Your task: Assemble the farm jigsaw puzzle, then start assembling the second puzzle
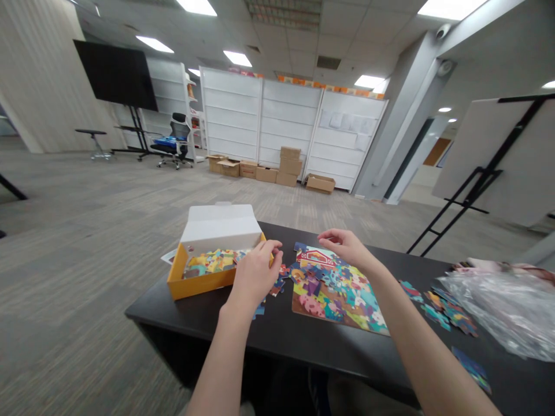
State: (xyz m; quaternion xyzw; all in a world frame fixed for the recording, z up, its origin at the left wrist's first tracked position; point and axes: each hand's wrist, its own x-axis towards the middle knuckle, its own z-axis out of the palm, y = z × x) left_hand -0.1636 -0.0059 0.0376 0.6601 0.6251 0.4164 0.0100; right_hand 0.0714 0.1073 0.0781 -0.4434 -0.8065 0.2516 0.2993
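Right hand (347, 248), fingers bent narrow, hovers over the puzzle (333, 292); left hand (259, 267) curls loosely beside a yellow box (203, 287). Whether either holds anything cannot be told. Seemingly mid-assembly, the work calls for matching edges. The puzzle lies lengthwise across the table (277, 341), barn roof pointing away.

The left hand (255, 268) is near a yellow box (202, 285) of puzzle pieces (212, 261), the right hand (350, 249) near the jigsaw (323, 303).

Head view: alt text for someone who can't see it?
The left hand is by an open yellow box of jigsaw pieces; the right hand is near the far edge of a colourful puzzle on a black table. Loose pieces and clear plastic lie farther right.
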